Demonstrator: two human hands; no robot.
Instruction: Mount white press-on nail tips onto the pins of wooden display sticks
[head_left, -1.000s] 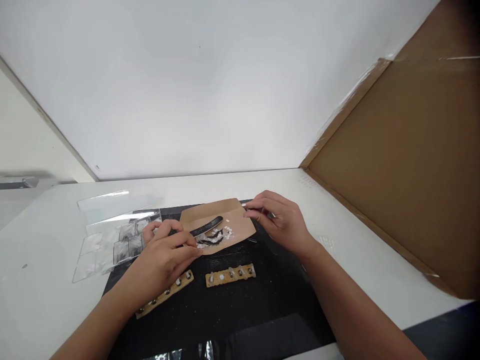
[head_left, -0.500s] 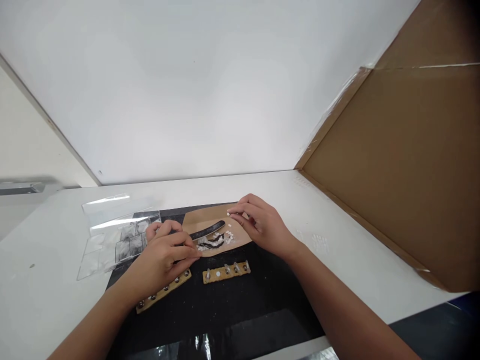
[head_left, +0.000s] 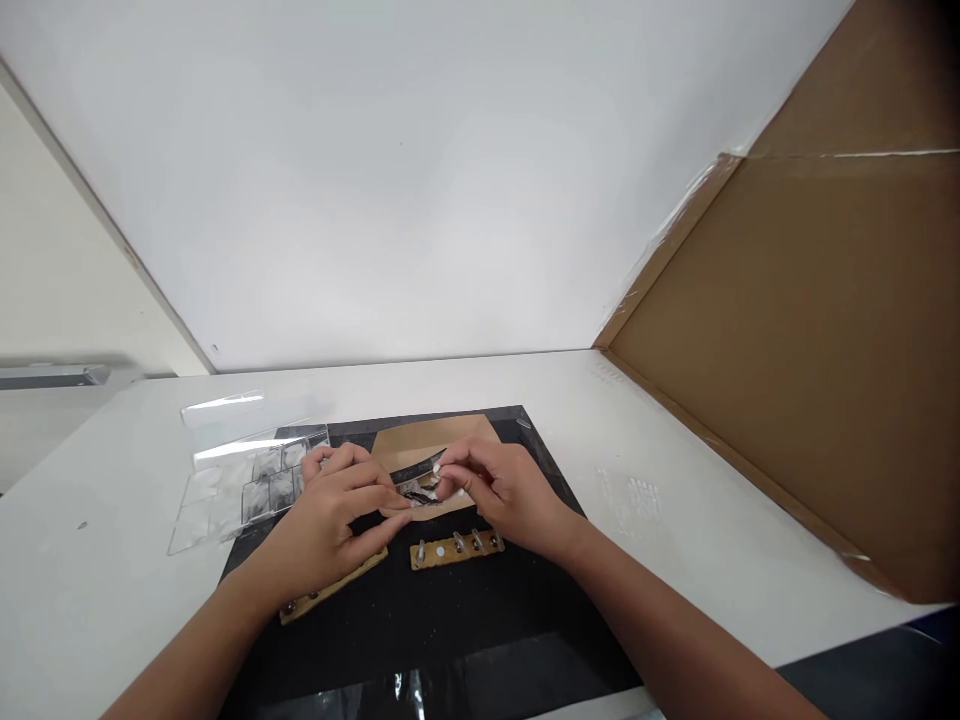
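Both hands meet over the brown paper sheet (head_left: 442, 440) lying on the black rectangular work mat (head_left: 487, 610), and we keep them close together there. Our left hand (head_left: 341, 510) rests curled on the near left edge of the paper, fingers bent and pressing down; we cannot tell whether it pinches anything beneath them. Our right hand (head_left: 499, 495) comes in from the right with thumb and forefinger drawn together at the pile of small white discs and dark scraps (head_left: 418, 490), seemingly nipping one tiny piece, though the piece itself is too small to make out. A dark flat tool (head_left: 420, 466) lies on the paper just behind our fingertips. Near us on the mat sit two tan wooden strips studded with metal pins: the right strip (head_left: 456, 546) lies just below our right hand, and the left strip (head_left: 330, 588) is partly under our left wrist. A clear plastic compartment tray (head_left: 247, 480) rests to the left, overlapping the mat's edge, on the white table (head_left: 675, 480). A brown cardboard panel (head_left: 825, 370) stands at the right. We judge the risk to be the loose discs: a nudge of the paper by either hand could scatter them across the mat, and a weak pinch could drop one among the pins.
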